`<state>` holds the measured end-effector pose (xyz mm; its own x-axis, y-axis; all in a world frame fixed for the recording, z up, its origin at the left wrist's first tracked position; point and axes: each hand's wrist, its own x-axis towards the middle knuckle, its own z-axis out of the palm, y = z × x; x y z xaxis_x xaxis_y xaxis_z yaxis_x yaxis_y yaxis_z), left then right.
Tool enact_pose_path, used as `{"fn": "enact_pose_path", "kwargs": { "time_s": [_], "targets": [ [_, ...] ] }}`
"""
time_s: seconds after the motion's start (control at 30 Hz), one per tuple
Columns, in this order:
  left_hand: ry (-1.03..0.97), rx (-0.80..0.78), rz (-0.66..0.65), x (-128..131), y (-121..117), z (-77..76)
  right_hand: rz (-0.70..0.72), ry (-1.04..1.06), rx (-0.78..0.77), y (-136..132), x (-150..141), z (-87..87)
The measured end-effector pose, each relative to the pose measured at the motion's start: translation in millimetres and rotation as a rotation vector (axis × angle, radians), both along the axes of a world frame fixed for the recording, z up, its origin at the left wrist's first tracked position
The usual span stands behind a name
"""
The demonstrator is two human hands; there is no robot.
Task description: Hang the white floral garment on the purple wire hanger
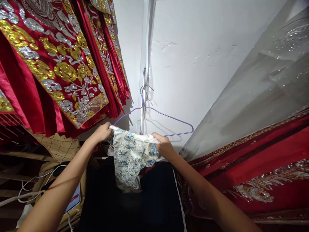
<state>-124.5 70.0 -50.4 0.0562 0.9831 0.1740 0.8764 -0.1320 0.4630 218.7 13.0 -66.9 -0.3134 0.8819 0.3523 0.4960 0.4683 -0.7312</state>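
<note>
A white garment with a blue and yellow floral pattern (131, 154) is stretched between my two hands, its gathered cloth hanging down in front of dark trousers. My left hand (103, 131) is closed on the left end of its top band. At the other end of the band, my right hand (164, 145) grips the cloth. Just behind the garment, a purple wire hanger (169, 116) hangs against the wall, its lower left part hidden by the cloth and my left hand. Whether the garment touches the hanger I cannot tell.
Red clothing with gold and silver embroidery (65, 71) hangs at the upper left. On the right are a sheer glittery cover (260, 80) and red beaded fabric (272, 161). A phone (74, 199) with white cables lies at lower left. Behind stands a white wall (193, 38).
</note>
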Motion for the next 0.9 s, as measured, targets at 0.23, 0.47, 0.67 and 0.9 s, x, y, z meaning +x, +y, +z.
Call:
{"fn": "enact_pose_path", "kwargs": {
  "time_s": [0.23, 0.47, 0.67, 0.9],
  "targets": [
    [-0.041, 0.118, -0.082, 0, -7, 10.3, 0.062, 0.051, -0.063, 5, 5, -5.3],
    [-0.357, 0.295, -0.316, 27, -10, 38.7, 0.129, 0.103, -0.102, -5, -2, 4.9],
    [-0.162, 0.391, -0.387, 17, -13, 48.8, -0.190, 0.104, -0.020, -7, 41, 30.2],
    [-0.090, 0.476, -0.375, 12, -14, 66.4, -0.153, -0.115, -0.054, 16, 91, 93.5]
  ]
}}
